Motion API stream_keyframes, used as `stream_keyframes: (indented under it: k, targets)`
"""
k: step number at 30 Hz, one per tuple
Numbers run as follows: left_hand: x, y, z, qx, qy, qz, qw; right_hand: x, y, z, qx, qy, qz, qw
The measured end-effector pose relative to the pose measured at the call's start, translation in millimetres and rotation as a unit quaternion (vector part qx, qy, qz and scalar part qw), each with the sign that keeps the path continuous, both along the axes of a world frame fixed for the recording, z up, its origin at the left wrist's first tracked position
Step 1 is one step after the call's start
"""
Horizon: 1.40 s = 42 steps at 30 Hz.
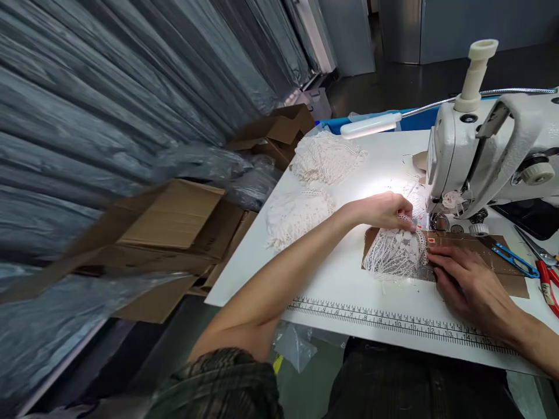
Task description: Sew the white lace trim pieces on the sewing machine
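Lace piece (395, 253) on brown card (502, 273), just short of needle of sewing machine (493, 151). Left hand (384, 210) pinches lace's far edge; right hand (463, 285) flat, fingers extended, pressing card. Stitching judged not begun. Two lace piles (325, 156) lie far left; blue snips (513, 259) right, nothing obstructing

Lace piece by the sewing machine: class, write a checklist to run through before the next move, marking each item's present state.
1. Lace piece lies on the cardboard sheet: ok.
2. Left hand grips its top edge: ok.
3. Right hand rests flat at its right edge: ok.
4. Fingers clear of the needle: cannot tell, needle unclear.
5. Blue snips lie apart from it: ok.
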State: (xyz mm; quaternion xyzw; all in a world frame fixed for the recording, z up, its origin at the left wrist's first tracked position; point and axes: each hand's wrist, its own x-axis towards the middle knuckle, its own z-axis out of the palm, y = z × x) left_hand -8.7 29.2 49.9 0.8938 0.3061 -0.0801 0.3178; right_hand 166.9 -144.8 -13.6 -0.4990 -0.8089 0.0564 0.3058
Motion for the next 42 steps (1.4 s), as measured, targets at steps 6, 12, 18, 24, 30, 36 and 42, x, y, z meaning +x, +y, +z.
stream_keyframes:
  k: [6,12,18,24,30,36,42]
  targets:
    - [-22.0,-4.0,1.6,-0.182,-0.132,0.012,0.974,-12.7,13.1,21.3,-0.152,0.076,-0.072,0.983]
    - [-29.8,-14.6,-3.0,-0.330,-0.229,0.049,0.914,-30.3,25.1,22.1,-0.210,0.123,-0.056,0.968]
    - [-30.3,-23.6,-15.2,-0.470,-0.287,0.126,0.826,-24.5,26.5,29.6,-0.399,0.348,0.056,0.847]
    - [-18.0,-20.3,-22.9,-0.373,-0.255,0.138,0.881,-21.8,25.3,18.2,-0.526,0.423,0.015,0.738]
    - [-1.7,-9.8,-20.5,-0.117,-0.184,0.026,0.976,-5.3,27.6,26.1,-0.402,0.168,-0.100,0.894]
    - [-15.1,-38.1,-28.6,0.304,-0.248,-0.029,0.920,23.1,29.0,25.2,-0.172,-0.077,-0.061,0.980]
    - [-25.9,-74.2,-46.9,0.387,-0.196,-0.135,0.891,15.2,41.5,-0.9,0.001,-0.164,0.030,0.986]
